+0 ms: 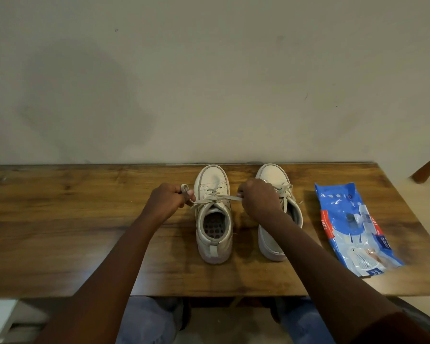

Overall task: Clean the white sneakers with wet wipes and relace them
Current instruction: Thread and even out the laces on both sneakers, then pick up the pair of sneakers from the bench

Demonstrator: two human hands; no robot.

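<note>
Wooden table (pixel 60 219) stood against a plain wall, with both sneakers on it, toes to the wall and heels toward the person. Wipes pack (pixel 353 227), blue and white, lay flat at the right, well apart from the shoes. It was soft crinkly film, probably light, and would likely slide if nudged. Left sneaker (pixel 214 234) sat upright between the two hands, opening up, lace threaded through the eyelets. Right sneaker (pixel 271 242) stood just beside it, partly hidden by the right forearm, and its lace looked already tied in a bow. Shoes looked light, with stiff rubber soles and soft uppers, so an uneven sideways tug could drag one. Heel or collar would be the place to steady it. Left hand (pixel 168 198) was curled, thumb and fingers pinching a small loop of the lace (pixel 216 197). Right hand (pixel 258 197) was curled too, pinching the other end at the fingertips. Lace ran taut hand to hand across the top of the tongue. It was flat, woven and limp, so it should hold a knot but slip from a loose pinch, best gripped close to the crossing. Judged step: tying the left sneaker; whether cleaning was finished couldn't be told
</note>
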